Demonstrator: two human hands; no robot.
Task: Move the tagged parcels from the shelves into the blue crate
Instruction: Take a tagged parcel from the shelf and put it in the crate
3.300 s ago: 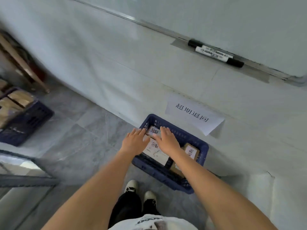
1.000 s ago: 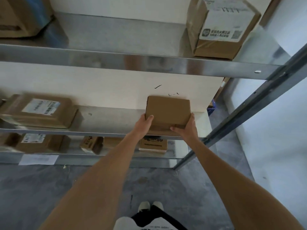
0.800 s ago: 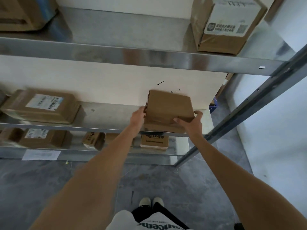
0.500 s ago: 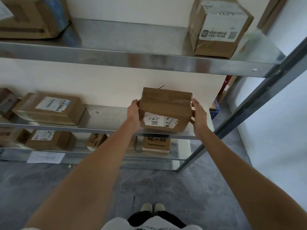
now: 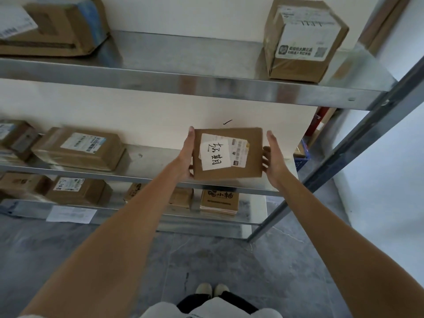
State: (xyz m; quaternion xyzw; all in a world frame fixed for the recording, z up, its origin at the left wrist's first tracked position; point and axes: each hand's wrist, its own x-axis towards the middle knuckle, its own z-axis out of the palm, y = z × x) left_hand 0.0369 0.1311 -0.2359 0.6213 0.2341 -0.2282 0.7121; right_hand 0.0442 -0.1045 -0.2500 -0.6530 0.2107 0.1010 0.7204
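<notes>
Turned since half a second ago — parcel [image 5: 227,153] now face-on to the camera, white handwritten tag [image 5: 215,152] fully in sight where only its lower edge showed before, printed label [image 5: 239,150] peeking from beneath it on the right. Held in the air in front of the middle shelf [image 5: 146,162], clear of its surface, near the right end of the rack. Left hand [image 5: 187,157] flat against the parcel's left edge, fingers straight and close together, thumb tucked under the lower corner. Right hand [image 5: 271,154] against the right edge, fingers extended and close together, palm pressing inward; fingertips behind the box hidden, so cannot tell how far round they reach. Clamped between the two palms rather than gripped by curled fingers.

On the same shelf to the left, a flat taped box [image 5: 79,149] with a barcode label, and another smaller one [image 5: 16,137] at the frame's edge. Upper shelf [image 5: 183,81] carrying a cube-shaped carton [image 5: 302,40] with a white sticker at the right and a large flat carton [image 5: 50,26] at the left. Lowest shelf [image 5: 146,213] with several small boxes, among them a printed one [image 5: 219,200] just below the held parcel. Blue crate [image 5: 301,154] barely visible past the right hand, on the floor behind the rack's slanted upright [image 5: 358,143]. White paper sheet [image 5: 71,214] stuck on the lowest shelf's front edge. Grey floor below, with shoes [image 5: 212,290] at the bottom of the view.
</notes>
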